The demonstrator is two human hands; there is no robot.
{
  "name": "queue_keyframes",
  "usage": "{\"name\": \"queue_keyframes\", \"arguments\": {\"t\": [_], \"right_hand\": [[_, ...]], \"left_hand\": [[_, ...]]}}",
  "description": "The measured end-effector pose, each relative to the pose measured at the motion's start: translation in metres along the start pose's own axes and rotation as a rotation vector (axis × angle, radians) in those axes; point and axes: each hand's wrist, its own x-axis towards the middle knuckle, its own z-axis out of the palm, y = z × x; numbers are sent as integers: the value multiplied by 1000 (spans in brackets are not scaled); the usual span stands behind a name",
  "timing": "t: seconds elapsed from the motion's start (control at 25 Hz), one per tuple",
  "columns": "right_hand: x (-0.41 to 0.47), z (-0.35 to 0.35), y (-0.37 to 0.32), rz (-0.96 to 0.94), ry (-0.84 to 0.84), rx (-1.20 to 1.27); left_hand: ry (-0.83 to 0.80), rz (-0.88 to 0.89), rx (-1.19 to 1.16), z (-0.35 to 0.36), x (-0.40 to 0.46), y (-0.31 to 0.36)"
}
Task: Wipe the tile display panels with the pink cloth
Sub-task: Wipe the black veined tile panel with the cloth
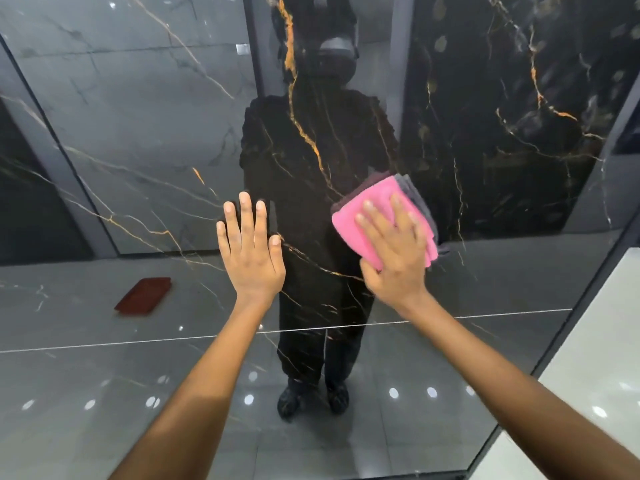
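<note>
The right hand (393, 251) pressed a folded pink cloth (374, 216) flat against the glossy black tile panel (485, 116); the left hand (251, 251) lay open-palmed beside it.

The glossy black tile panel (485, 116) offers bare surface above, below and to the right of the pink cloth (349, 223). To the left of the cloth, the left hand (249, 251) lies flat on the panel, with a strip of bare panel between them. Farther right of the cloth, the panel's dark edge frame (588, 271) bounds the surface.
</note>
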Motion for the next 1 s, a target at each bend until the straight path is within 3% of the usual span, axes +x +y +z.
{"name": "queue_keyframes", "arguments": {"t": [0.04,0.16,0.24,0.32,0.4,0.52,0.6,0.72,0.8,0.84,1.0], "right_hand": [[-18,8,-12,-61,-48,-30],[-113,14,-20,-576,-387,-145],[-124,-5,18,-624,-428,-123],[-91,-32,66,-452,-296,-157],[-42,-64,113,-132,-117,-183],[-21,-64,117,328,129,-123],[-73,-34,78,263,30,-162],[-160,-21,47,-314,-388,-297],[-138,-34,75,-448,-367,-301],[-105,-42,89,-390,-245,-294],[30,-68,123,192,199,-75]], "left_hand": [[4,-7,-4,0,0,0],[-2,-55,-57,-7,-2,5],[-25,-49,-132,-12,-10,23],[-58,41,-180,-8,-23,46],[-110,99,-183,6,-31,65],[-82,150,-26,31,-38,70],[-64,157,-7,36,-40,67],[-57,155,-54,37,-42,67],[-34,174,-55,40,-45,65],[-39,177,-52,41,-45,64],[-49,189,-49,41,-45,64]]}}
